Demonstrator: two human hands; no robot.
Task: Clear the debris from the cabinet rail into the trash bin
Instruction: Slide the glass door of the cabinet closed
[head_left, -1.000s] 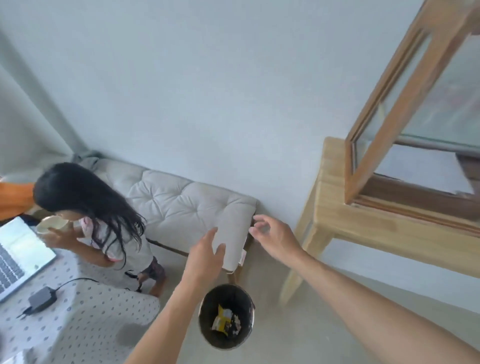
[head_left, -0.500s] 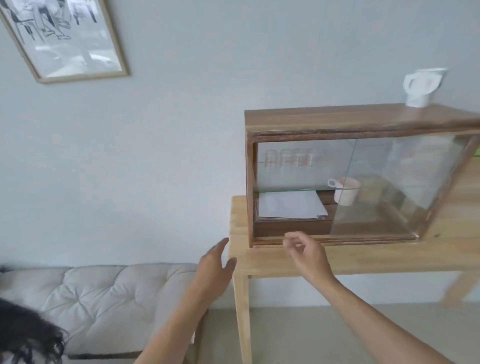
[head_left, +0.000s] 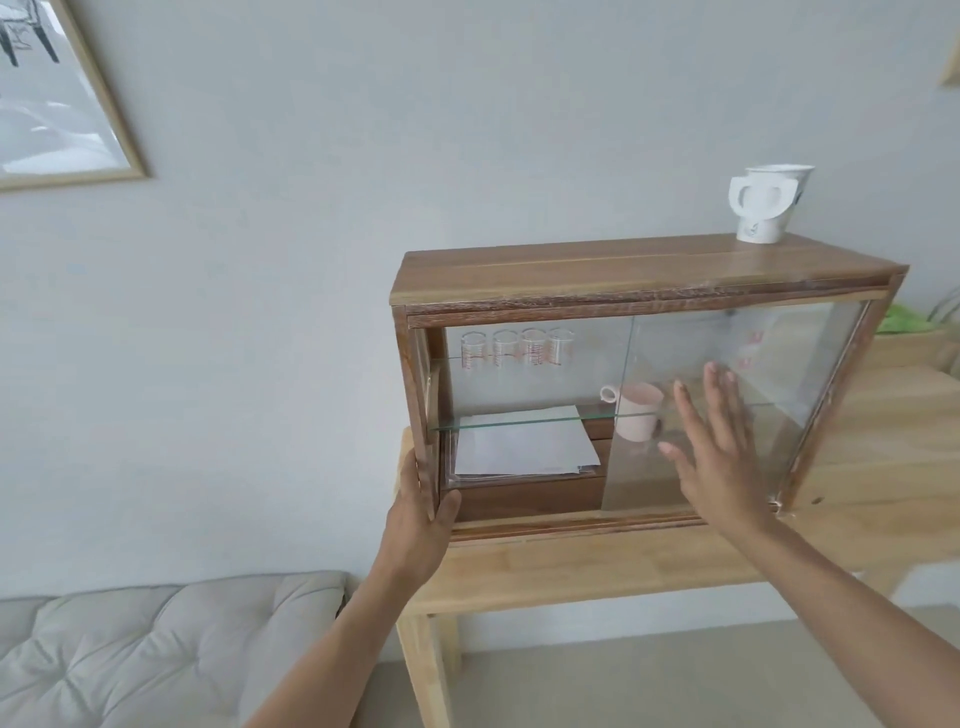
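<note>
So over on the left there's a framed picture (head_left: 62, 93) on the wall and a padded seat (head_left: 156, 649) low down. Next comes the left hand (head_left: 421, 519), wrapped around the bottom left corner post of the cabinet (head_left: 623, 280), thumb on the front, basically bracing it on the bench (head_left: 571, 566). The rail (head_left: 571, 522) runs along the cabinet's bottom front edge, just right of that hand; any debris in it is too small to make out from here. Further right, the right hand (head_left: 722, 452) is spread flat and wide open, holding nothing, palm at or against the glass door (head_left: 727, 395), can't tell if it's actually touching. My guess is the glass is slick and breakable, so flat-palm pressure to slide it makes sense, and the crumbs will be light, pinch-or-sweep stuff. The trash bin isn't in view. A white cup (head_left: 769, 208) sits on top at the far right.
</note>
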